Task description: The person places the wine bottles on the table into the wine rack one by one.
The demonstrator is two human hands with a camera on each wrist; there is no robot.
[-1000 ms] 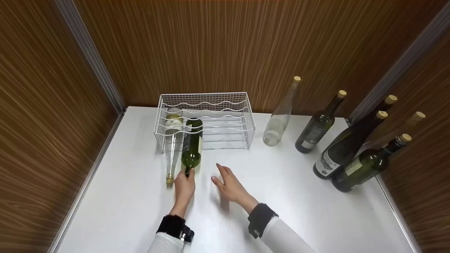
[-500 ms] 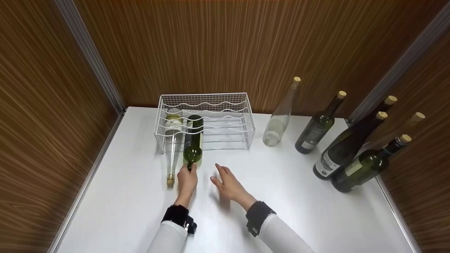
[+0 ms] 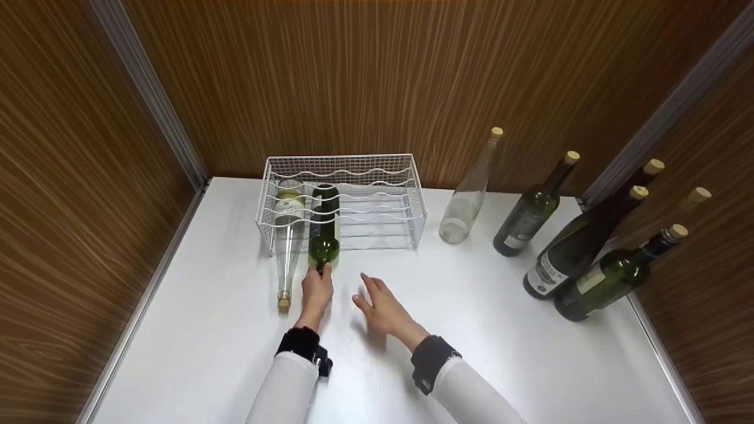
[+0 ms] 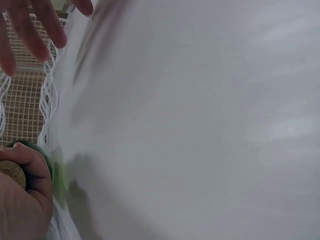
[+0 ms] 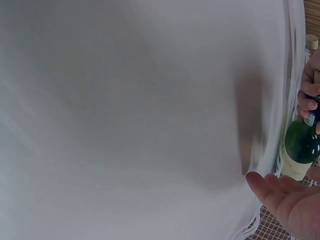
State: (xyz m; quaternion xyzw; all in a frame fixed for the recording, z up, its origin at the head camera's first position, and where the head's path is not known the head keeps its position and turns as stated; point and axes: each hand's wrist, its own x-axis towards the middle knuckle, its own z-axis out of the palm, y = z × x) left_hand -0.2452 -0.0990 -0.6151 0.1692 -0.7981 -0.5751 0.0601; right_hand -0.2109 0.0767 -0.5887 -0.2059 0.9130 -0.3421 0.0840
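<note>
Here, from my head, my left hand (image 3: 318,291) grips the neck of a green bottle (image 3: 324,235) in the wire rack (image 3: 389,162); my right hand (image 3: 386,307) is nearby, fingers extended. Left wrist: fingers curl beside the cork (image 4: 12,172). Right wrist: the bottle shows between my hands.

- Head view, center left: The left hand (image 3: 318,290) hides the corked end of a green bottle (image 3: 324,229).
- Same view, far right: Dark bottles (image 3: 615,280) hide the base of a clear bottle (image 3: 680,210).
- Same view, right: Fine print on a white label (image 3: 546,275) is too small to read.
- Left wrist view, lower left: The frame's edge crops the left hand.
- Right wrist view, lower right: The right hand (image 5: 295,207) is cropped too.
</note>
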